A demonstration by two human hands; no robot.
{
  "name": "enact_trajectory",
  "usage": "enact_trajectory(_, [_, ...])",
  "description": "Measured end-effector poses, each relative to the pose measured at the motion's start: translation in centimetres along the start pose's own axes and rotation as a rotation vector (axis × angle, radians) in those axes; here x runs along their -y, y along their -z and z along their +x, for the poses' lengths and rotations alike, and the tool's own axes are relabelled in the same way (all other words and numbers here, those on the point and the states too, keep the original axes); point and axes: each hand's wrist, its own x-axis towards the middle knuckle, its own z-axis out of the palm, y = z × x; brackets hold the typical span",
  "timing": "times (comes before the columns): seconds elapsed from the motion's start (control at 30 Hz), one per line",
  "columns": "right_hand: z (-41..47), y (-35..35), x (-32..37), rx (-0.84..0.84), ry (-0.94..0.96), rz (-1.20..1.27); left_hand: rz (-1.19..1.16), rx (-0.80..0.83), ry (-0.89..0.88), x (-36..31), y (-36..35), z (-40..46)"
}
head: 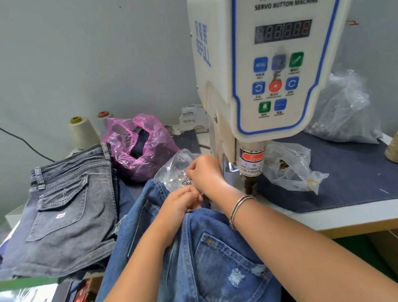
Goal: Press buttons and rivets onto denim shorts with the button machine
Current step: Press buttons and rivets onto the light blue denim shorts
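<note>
1. Lying across the lap at 6 o'clock, the blue denim shorts are bunching up toward both hands.
2. Left hand is curling its fingers on the shorts' top edge, pinching the denim.
3. Right hand is reaching to 12 o'clock, fingertips pinching into a clear bag of silver hardware; can't tell what exactly it's got.
4. Button machine is standing at 1 o'clock, its press head just beside the right wrist.
5. Grey shorts are stacked at 9 o'clock.
</note>
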Motion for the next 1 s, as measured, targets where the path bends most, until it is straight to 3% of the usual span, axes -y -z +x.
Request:
enact_trajectory(0.2, [-0.6, 0.2, -0.2, 0.008, 0.048, -0.031, -0.023, 0.037, 0.031, 0.3, 0.4, -0.1])
enact_trajectory(0.4, [-5.2, 1.1, -0.9, -0.115, 0.345, 0.352, -0.272, -0.049, 0.192, 0.1, 0.0, 1.1])
enact_trajectory(0.57, [-6.9, 1.4, -2.4, -0.212, 0.361, 0.358, -0.309, 0.003, 0.156, 1.0, 0.7, 0.4])
enact_trajectory(0.73, [-7.4, 0.6, -2.8, -0.214, 0.365, 0.289, -0.255, -0.013, 0.078, 0.4, 0.2, -0.2])
enact_trajectory(1.0, [-7.3, 0.1, -3.7, -0.226, 0.264, 0.402, -0.199, -0.025, 0.066, -0.3, 0.0, -0.5])
